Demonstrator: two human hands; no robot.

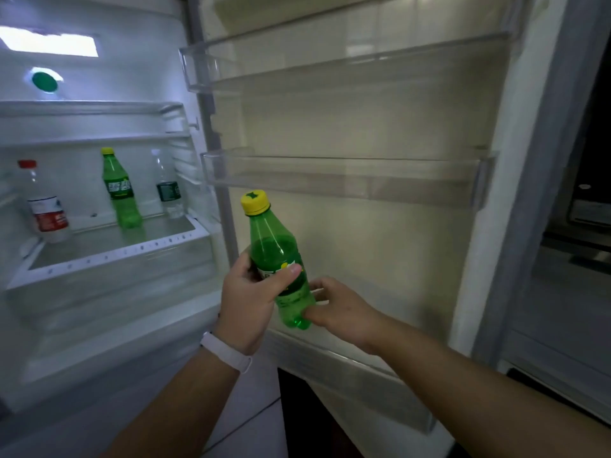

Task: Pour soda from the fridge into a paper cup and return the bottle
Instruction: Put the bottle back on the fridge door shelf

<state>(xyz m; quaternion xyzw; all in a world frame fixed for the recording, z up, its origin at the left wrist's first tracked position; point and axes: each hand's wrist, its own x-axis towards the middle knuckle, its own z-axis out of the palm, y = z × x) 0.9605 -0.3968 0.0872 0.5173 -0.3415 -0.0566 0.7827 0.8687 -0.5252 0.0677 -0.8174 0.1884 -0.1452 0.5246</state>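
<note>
The left hand (246, 294) is wrapped around the label of a green soda bottle (277, 259), upright and capped in front of the open fridge (109, 259), while the right hand (340, 309) closes on its base, probably to steady it. Behind, a lit shelf (112, 252) carries three more bottles (one also green); the door racks (344, 180) hold nothing.

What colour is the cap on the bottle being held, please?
Yellow cap, clearest in the head view.
</note>
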